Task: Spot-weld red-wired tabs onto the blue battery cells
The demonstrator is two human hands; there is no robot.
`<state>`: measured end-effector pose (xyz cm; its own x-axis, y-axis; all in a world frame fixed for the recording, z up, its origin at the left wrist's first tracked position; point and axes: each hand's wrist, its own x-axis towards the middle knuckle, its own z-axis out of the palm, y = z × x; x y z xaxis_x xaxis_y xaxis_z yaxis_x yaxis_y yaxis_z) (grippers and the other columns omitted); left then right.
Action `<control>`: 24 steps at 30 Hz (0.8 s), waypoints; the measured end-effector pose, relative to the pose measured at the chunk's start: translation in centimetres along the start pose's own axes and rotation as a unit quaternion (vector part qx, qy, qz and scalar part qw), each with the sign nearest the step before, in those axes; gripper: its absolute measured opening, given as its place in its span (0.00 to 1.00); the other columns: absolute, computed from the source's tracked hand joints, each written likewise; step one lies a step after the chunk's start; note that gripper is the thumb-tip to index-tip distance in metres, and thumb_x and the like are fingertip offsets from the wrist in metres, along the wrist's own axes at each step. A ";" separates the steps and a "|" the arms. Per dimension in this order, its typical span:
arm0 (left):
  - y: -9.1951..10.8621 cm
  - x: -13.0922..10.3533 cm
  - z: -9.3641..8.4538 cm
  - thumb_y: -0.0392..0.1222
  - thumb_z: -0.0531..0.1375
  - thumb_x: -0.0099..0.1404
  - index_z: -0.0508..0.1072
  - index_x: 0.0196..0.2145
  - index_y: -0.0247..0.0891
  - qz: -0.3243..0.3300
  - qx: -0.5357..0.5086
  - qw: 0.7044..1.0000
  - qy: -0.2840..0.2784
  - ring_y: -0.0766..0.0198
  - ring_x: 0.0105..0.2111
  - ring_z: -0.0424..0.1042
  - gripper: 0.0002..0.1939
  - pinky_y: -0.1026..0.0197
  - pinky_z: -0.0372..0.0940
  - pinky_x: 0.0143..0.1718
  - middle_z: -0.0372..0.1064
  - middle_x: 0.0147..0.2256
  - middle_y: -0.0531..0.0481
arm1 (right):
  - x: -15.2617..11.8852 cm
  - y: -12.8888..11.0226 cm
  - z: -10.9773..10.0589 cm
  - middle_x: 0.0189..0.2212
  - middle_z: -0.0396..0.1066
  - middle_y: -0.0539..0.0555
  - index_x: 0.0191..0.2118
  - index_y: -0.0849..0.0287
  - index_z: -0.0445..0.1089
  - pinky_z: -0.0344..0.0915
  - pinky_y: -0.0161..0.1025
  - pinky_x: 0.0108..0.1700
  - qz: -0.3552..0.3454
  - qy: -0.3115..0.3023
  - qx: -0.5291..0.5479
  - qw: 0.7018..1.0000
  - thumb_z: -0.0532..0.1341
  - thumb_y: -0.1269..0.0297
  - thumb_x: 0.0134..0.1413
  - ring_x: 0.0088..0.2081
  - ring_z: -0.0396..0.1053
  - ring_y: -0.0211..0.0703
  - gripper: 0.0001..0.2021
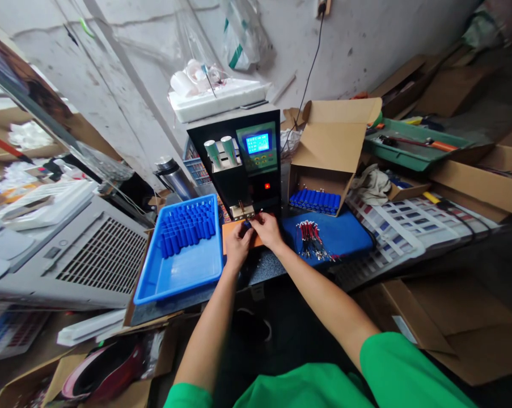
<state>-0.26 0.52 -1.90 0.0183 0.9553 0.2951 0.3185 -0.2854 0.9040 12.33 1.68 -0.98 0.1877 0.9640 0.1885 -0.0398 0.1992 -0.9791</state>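
Under the electrodes of a black spot welder (262, 195), my two hands meet close together over an orange board (229, 229). My left hand (237, 245) is closed, with a bit of a blue battery cell (248, 225) showing at its fingertips. My right hand (267, 230) pinches at the same spot, right by the electrodes (241, 208); whatever its fingers hold is hidden. To the left, a blue tray (183, 275) holds many upright blue cells (187, 229). A bundle of red and black wire leads (310, 239) lies on a blue pad (349, 238) to the right.
Behind the pad stands an open cardboard box (334, 136) with blue cells inside. A metal flask (174, 175) is behind the tray. White foam (217, 99) rests on the welder. Right of the bench are a green tray (421, 144) and white crates (443, 221).
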 end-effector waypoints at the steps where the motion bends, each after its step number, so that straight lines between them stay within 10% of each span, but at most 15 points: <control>1: -0.1 0.0 0.0 0.45 0.63 0.63 0.78 0.48 0.36 -0.001 0.001 1.000 -0.002 0.56 0.43 0.76 0.17 0.56 0.69 0.48 0.79 0.42 0.45 | 0.0 0.1 0.0 0.29 0.75 0.52 0.29 0.56 0.71 0.65 0.38 0.36 0.001 0.000 -0.004 1.000 0.63 0.55 0.52 0.32 0.71 0.45 0.10; 24: -1.1 -0.3 0.2 0.47 0.61 0.65 0.77 0.44 0.37 0.023 0.002 1.000 -0.010 0.58 0.41 0.76 0.14 0.58 0.69 0.45 0.78 0.40 0.46 | 0.0 0.9 -0.2 0.30 0.77 0.54 0.32 0.58 0.72 0.67 0.38 0.37 -0.003 -0.001 -0.042 0.999 0.63 0.55 0.55 0.33 0.73 0.45 0.11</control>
<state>-0.42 0.60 -3.01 0.0511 0.9426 0.3300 0.3211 -0.3284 0.8883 12.45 1.84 -1.90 0.1848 0.9634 0.1941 0.0437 0.1893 -0.9810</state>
